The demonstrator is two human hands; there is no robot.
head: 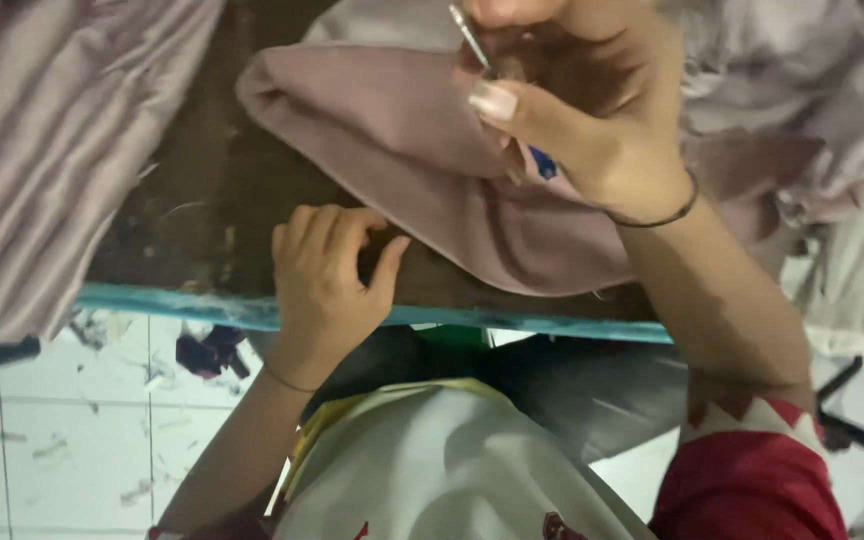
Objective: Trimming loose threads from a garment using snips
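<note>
Mauve cloth [432, 170], dark brown table [192, 200] with teal edge, red sleeve [752, 480]

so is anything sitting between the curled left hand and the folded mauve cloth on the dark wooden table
Nothing visible does. The left hand rests curled on the dark wooden table just beside the folded mauve cloth, with only bare tabletop between them. The right hand already pinches the cloth, holding a thin metal tool.

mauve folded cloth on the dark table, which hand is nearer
Right. The right hand rests on the mauve folded cloth, pinching a thin metal tool; the left hand lies curled beside it.
</note>
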